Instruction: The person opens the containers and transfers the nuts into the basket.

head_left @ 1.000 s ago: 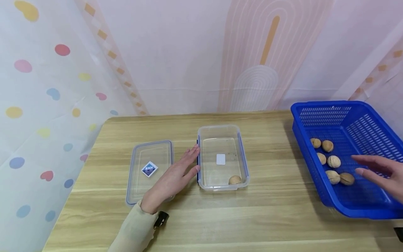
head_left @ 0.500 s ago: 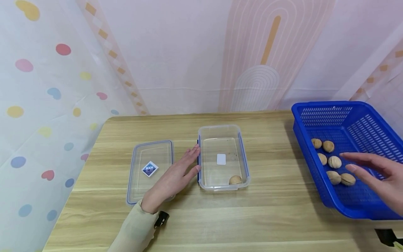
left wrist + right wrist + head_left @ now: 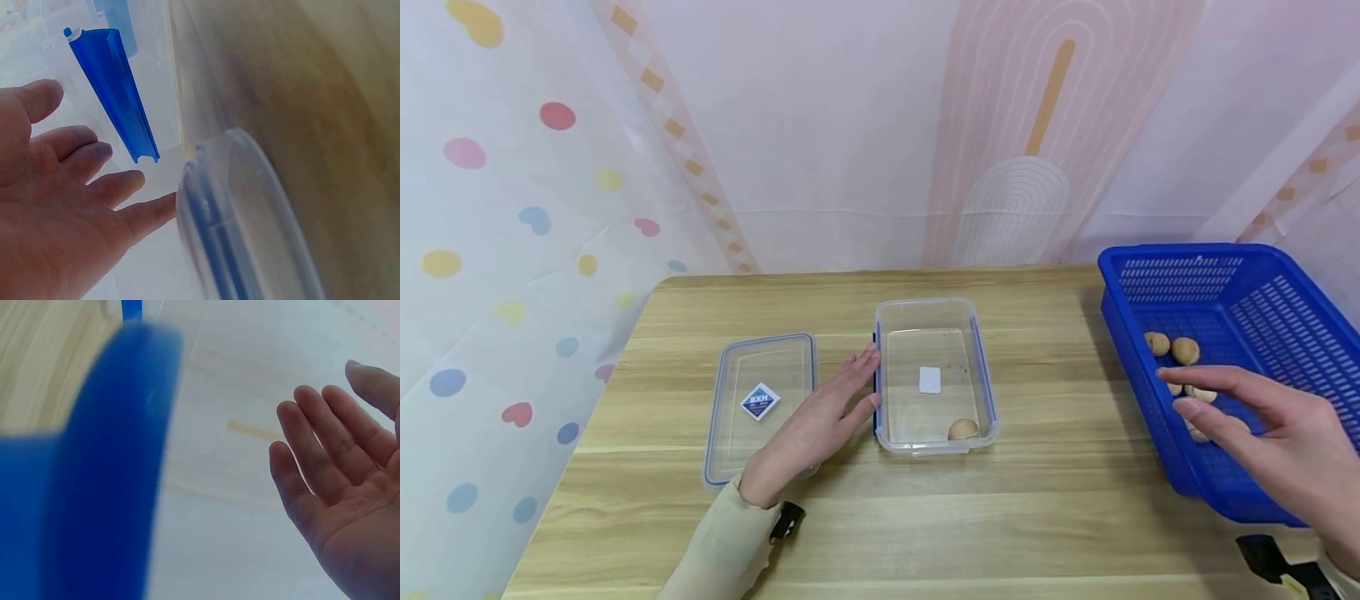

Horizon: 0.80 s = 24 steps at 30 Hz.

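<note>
My left hand [image 3: 808, 425] lies with its fingertips at the left side of a clear plastic food container [image 3: 910, 417]. One walnut [image 3: 963, 429] sits in the container's near right corner. In the left wrist view the fingers spread loosely beside a blue side latch [image 3: 115, 94] that hangs unfastened. Over the left part of a blue basket [image 3: 1138, 392] hovers my right hand [image 3: 1285, 433], thumb and index finger apart. The right wrist view shows nothing in that palm [image 3: 362, 519]. Several walnuts [image 3: 1185, 351] lie in the basket, some partly hidden by the hand.
The container's lid [image 3: 730, 417], clear with a blue seal and a label, lies flat on the wooden table [image 3: 1000, 533] left of the container, partly under the left forearm. A patterned curtain [image 3: 850, 150] stands behind the table.
My right hand has moved left across the basket and now covers some of the walnuts from view. The left hand and container stay as they were.
</note>
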Motion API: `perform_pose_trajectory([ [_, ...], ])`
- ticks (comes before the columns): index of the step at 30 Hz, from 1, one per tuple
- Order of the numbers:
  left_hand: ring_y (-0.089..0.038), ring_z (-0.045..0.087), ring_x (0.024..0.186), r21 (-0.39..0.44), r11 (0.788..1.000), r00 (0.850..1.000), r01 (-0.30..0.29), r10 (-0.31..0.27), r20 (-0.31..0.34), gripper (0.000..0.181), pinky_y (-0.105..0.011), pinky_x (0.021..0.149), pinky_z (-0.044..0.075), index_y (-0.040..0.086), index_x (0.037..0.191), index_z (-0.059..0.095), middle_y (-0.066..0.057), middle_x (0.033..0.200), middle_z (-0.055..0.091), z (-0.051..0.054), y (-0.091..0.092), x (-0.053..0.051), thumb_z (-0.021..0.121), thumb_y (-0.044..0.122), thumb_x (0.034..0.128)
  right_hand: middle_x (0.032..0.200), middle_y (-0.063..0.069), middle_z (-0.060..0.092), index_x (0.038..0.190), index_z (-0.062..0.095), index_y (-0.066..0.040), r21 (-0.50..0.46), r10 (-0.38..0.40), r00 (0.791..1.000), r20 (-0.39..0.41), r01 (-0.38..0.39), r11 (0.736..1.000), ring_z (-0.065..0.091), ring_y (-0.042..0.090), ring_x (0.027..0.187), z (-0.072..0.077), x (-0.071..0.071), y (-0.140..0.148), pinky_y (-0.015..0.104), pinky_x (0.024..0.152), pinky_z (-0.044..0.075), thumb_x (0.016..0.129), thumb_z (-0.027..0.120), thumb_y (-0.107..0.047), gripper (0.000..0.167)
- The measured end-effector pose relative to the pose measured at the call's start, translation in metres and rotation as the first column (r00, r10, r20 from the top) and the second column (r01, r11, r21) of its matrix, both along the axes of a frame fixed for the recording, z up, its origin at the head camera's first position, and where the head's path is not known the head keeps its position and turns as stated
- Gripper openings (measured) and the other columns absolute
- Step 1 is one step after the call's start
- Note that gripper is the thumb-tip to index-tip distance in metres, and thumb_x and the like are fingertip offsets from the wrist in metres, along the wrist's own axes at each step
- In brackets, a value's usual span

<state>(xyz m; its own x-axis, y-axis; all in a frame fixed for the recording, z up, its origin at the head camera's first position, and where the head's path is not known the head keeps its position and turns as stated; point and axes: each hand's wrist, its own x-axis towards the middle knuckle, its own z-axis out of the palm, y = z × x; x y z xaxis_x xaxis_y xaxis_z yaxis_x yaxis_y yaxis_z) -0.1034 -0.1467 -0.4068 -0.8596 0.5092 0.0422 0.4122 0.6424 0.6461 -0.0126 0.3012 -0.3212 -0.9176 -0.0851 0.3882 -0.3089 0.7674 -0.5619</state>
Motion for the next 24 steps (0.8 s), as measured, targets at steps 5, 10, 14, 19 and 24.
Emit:
perform_pose_trajectory([
  [5, -0.039, 0.020, 0.155, 0.003, 1.000, 1.000, 0.001, -0.001, -0.005, 0.061, -0.058, 0.123, 0.021, 0.004, 0.161, 0.031, -0.008, 0.170, 0.021, 0.000, 0.000, 0.000, 0.051, 0.030, 0.1107, 0.115, -0.040, 0.059, 0.123, 0.076, -0.019, -0.002, 0.020, 1.000, 0.010, -0.020, 1.000, 0.047, -0.001, 0.053, 0.001, -0.001, -0.015, 0.020, 0.041, 0.030, 0.094, 0.077, -0.005, 0.033],
  [10, -0.039, 0.021, 0.155, 0.001, 1.000, 1.000, -0.001, 0.001, -0.006, 0.060, -0.057, 0.123, 0.021, 0.003, 0.161, 0.031, -0.008, 0.170, 0.022, 0.000, 0.000, 0.000, 0.051, 0.030, 0.1108, 0.111, -0.028, 0.069, 0.121, 0.077, -0.023, -0.001, 0.136, 0.989, -0.062, -0.137, 0.991, 0.030, -0.002, 0.047, -0.002, -0.009, -0.033, 0.018, 0.044, 0.028, 0.087, 0.080, 0.001, 0.042],
  [14, -0.040, 0.021, 0.155, -0.002, 1.000, 1.000, -0.001, 0.001, -0.005, 0.060, -0.057, 0.123, 0.022, 0.003, 0.161, 0.031, -0.008, 0.170, 0.022, 0.000, 0.000, 0.001, 0.051, 0.030, 0.1108, 0.114, -0.017, 0.073, 0.122, 0.077, -0.020, -0.019, 0.238, 0.969, -0.069, -0.239, 0.971, 0.057, -0.009, 0.072, -0.006, -0.016, -0.049, 0.009, 0.068, 0.043, 0.086, 0.079, 0.004, 0.044],
  [19, -0.039, 0.020, 0.155, -0.004, 1.000, 1.000, -0.001, 0.001, 0.001, 0.060, -0.057, 0.124, 0.022, 0.004, 0.161, 0.030, -0.008, 0.170, 0.022, 0.001, 0.000, 0.001, 0.049, 0.031, 0.1112, 0.117, -0.007, 0.076, 0.124, 0.076, -0.021, -0.054, 0.285, 0.958, 0.003, -0.285, 0.957, 0.063, -0.004, 0.112, -0.010, -0.024, -0.065, 0.007, 0.092, 0.044, 0.090, 0.078, -0.001, 0.039],
  [24, -0.038, 0.020, 0.156, 0.002, 1.000, 1.000, -0.001, 0.001, 0.005, 0.060, -0.056, 0.124, 0.021, 0.005, 0.162, 0.030, -0.007, 0.170, 0.021, 0.002, 0.000, 0.002, 0.050, 0.030, 0.1110, 0.119, -0.008, 0.075, 0.122, 0.076, -0.026, -0.020, 0.306, 0.949, 0.070, -0.306, 0.952, 0.067, 0.006, 0.112, -0.014, -0.033, -0.079, 0.011, 0.091, 0.047, 0.094, 0.077, -0.011, 0.032],
])
